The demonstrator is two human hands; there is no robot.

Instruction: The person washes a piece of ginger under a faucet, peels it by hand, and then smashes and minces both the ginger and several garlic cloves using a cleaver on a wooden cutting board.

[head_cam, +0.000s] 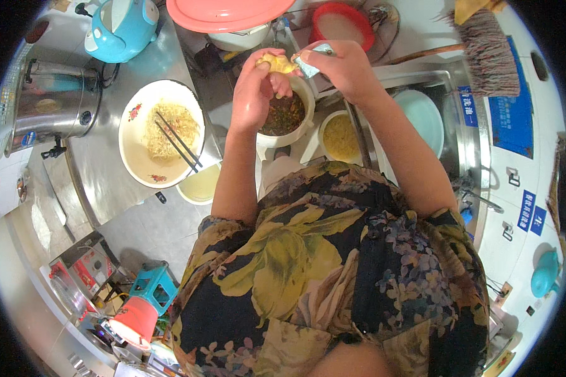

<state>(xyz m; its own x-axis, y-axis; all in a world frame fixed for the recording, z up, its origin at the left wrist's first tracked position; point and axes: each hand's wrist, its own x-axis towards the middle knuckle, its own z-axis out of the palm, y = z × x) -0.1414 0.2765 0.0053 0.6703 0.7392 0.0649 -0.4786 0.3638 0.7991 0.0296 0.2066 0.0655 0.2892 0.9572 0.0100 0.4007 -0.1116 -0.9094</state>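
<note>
My left hand (259,77) holds a small yellow piece of food (277,63), perhaps a peeled root or tuber. My right hand (342,66) grips a flat metal blade (310,66), like a cleaver or scraper, its edge close to the yellow piece. Below my hands stands a white bucket (310,123) with dark scraps (283,115) inside. To its right is a pale bowl (324,146) of yellowish pieces. On the steel counter at left, a cream enamel bowl (132,155) holds pale shreds (167,132), with dark chopsticks (178,143) resting in it.
A pink lid (231,12) covers a white bucket behind my hands, beside a red basin (342,28). A pale green basin (420,120) sits in the steel sink (457,127) at right. A mop (493,59) hangs nearby. A steel urn (59,103) and blue appliance (122,30) occupy the left counter.
</note>
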